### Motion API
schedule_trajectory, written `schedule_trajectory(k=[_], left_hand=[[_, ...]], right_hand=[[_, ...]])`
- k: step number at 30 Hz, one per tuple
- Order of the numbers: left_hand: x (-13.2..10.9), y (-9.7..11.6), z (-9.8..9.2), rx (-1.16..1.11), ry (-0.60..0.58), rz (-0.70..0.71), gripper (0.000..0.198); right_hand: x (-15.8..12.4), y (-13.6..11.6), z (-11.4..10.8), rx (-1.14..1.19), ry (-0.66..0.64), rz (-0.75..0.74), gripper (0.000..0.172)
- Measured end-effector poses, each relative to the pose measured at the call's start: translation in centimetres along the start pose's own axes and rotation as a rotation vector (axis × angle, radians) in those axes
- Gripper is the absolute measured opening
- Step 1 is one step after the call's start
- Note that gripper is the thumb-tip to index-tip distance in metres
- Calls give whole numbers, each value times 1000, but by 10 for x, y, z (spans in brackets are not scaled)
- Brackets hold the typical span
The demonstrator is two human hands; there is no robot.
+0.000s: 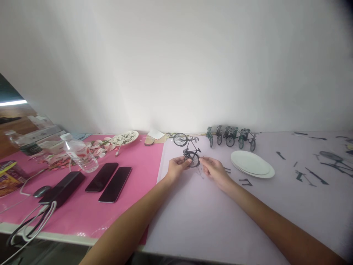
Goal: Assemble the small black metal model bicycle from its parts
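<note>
A small black model bicycle (190, 149) is held up over the table in front of me, tilted, with one wheel near me and the other toward the wall. My left hand (178, 167) pinches it at the near wheel. Close to that wheel's right side, my right hand (213, 169) has its thumb and fingertips pressed together; whatever is between them is too small to make out. A few thin dark parts (245, 182) lie on the table just right of my right hand.
Several finished model bicycles (230, 137) stand along the wall. White plates (252, 163) lie at right, with loose black parts (311, 176) beyond. On the pink cover at left are two phones (115, 184), a power bank-like black block (63, 187), a water bottle (79, 152) and a dish (125, 138).
</note>
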State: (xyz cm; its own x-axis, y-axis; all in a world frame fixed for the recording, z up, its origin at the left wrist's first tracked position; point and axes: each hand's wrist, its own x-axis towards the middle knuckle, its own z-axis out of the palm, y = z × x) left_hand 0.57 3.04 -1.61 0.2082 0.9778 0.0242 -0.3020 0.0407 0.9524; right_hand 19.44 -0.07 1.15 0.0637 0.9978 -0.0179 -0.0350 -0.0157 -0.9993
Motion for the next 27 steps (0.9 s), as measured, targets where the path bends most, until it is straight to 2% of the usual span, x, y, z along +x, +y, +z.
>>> schedule_trajectory(k=[7,11,13,15,18,22,27], left_hand=[[1,-1,0,2,29,-21,47],[2,-2,-1,11,33,-22,47],[3,-3,-2,12,53,-23,49],[4,-3,-2,8,72,-22,49],[4,-3,-1,2,83,-23,49],[4,-4,-1,3,85,-24,51],[5,-6,-1,29,81,-15,52]], right_hand=[[2,2,-1,-55,-21,-18,48],[5,5,-4,-123,18,-36,48],[8,6,-7,-234,48,-109,41],[11,7,-13,-431,52,-258,29],[14,9,-21,-764,-23,-430,11],[15,8,-28,-989,-113,-407,15],[13,4,-28,-1059,-178,-392,21]])
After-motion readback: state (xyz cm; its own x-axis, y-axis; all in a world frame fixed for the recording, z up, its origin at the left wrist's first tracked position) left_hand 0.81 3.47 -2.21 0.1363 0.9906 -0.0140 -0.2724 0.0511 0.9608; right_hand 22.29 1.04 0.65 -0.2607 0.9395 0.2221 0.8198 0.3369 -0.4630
